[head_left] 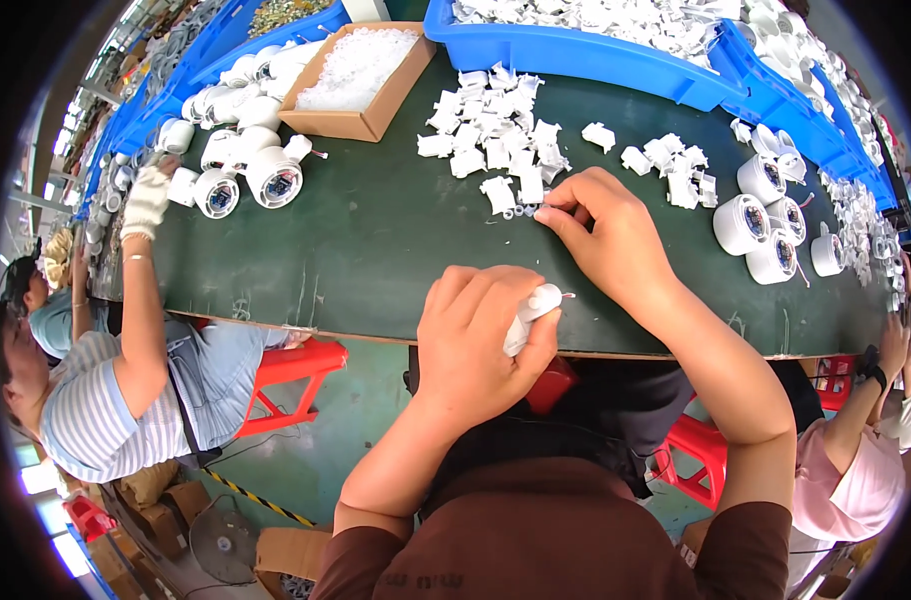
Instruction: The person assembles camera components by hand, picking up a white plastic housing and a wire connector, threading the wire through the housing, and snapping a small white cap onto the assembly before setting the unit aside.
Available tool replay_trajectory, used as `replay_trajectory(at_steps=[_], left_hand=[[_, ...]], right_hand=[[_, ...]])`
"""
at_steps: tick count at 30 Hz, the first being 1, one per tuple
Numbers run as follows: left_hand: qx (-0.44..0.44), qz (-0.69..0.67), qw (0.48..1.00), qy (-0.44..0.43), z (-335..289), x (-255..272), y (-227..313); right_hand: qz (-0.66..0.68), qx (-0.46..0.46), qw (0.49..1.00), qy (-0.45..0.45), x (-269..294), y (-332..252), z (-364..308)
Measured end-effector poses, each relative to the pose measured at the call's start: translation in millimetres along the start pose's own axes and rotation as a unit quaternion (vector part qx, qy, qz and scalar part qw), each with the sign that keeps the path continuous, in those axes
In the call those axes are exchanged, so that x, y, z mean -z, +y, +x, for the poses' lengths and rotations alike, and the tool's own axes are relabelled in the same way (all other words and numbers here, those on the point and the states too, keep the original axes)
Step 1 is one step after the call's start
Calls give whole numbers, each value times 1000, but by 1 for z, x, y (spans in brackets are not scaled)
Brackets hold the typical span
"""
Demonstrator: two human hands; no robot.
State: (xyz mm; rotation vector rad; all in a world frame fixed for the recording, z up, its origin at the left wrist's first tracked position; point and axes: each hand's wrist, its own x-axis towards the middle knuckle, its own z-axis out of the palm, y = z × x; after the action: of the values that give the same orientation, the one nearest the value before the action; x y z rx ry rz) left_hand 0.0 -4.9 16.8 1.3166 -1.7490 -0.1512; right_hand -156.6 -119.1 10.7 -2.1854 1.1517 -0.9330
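Near the table's front edge, my left hand (480, 335) is wrapped round a white plastic housing (543, 299). A short thin wire sticks out of its right end, and my palm and fingers hide much of the rest. Farther out, my right hand (605, 230) reaches over the table with thumb and index finger pinched at the right end of a row of small translucent rings (518, 211). One ring appears to sit between these fingertips. Just beyond them lies a heap of small white plastic brackets (495, 130).
Behind stands a cardboard box (375, 118) of clear pieces beside a long blue bin (585, 60) of white parts. White camera-like units stand left (275, 178) and right (743, 224). A gloved co-worker's hand (147, 203) works at left; another person's arm (860, 400) shows at right.
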Motion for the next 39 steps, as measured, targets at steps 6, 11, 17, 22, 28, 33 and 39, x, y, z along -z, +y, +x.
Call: replay_trajectory(at_steps=[6, 11, 17, 22, 28, 33, 39], left_hand=[[7, -1, 1000, 1, 2, 2, 2], [38, 45, 996, -67, 9, 8, 11], [32, 41, 996, -76, 12, 5, 11], [23, 22, 997, -64, 10, 0, 6], [9, 20, 998, -54, 7, -3, 6], [24, 6, 999, -20, 6, -8, 5], [-8, 15, 1000, 20, -1, -12, 1]], right_hand=[[109, -60, 992, 17, 1, 2, -5], [327, -194, 923, -60, 30, -4, -16], [459, -170, 866, -102, 37, -32, -51], [465, -180, 857, -127, 36, -29, -50], [470, -259, 827, -167, 36, -31, -44], [470, -255, 837, -117, 26, -39, -45], [497, -260, 822, -100, 25, -36, -52]])
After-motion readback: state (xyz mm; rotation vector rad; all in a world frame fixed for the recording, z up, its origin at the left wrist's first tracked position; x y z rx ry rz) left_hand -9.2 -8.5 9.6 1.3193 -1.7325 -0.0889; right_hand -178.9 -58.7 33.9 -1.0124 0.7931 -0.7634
